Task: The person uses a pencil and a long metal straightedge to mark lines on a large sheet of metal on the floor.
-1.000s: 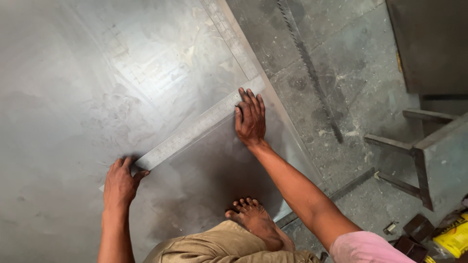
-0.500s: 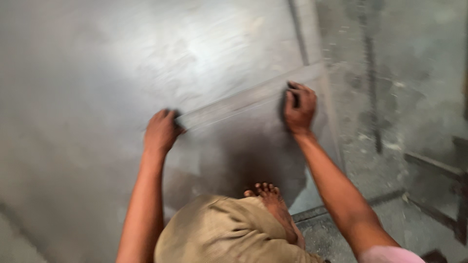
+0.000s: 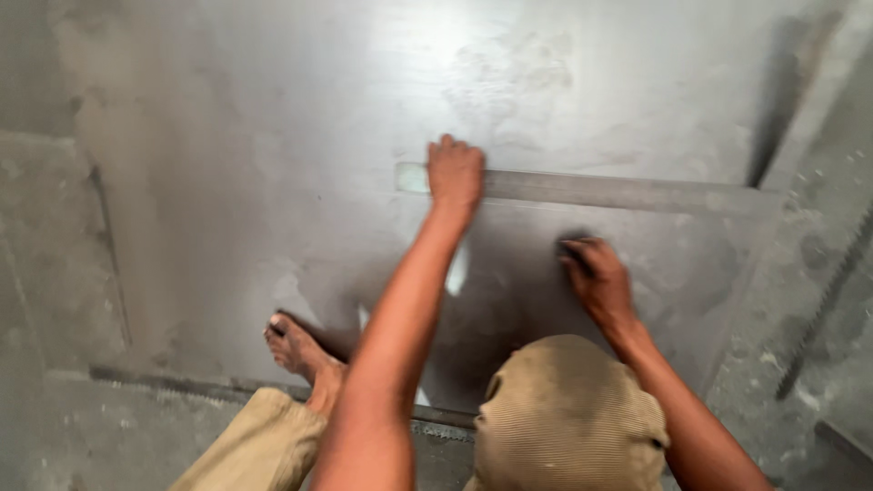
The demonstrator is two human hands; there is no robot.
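A long flat metal straightedge [image 3: 618,191] lies across a large grey metal sheet [image 3: 273,136]. My left hand [image 3: 455,173] presses down on it near its left end, fingers curled over the strip. My right hand [image 3: 596,282] rests on the sheet just below the straightedge, apart from it. Its fingers are closed around a small dark tool [image 3: 571,247], too blurred to name. The whole view is motion-blurred.
My bare foot [image 3: 296,350] stands on the sheet near its front edge [image 3: 209,386], and my knee in tan trousers [image 3: 568,423] is below the right hand. Rough concrete floor [image 3: 818,182] borders the sheet on the right, with a thin ribbed rod [image 3: 823,309] on it.
The view has swung round, so the straightedge now runs level. My right hand has left the strip's end and come down onto the sheet below it. My left hand stays on the strip.
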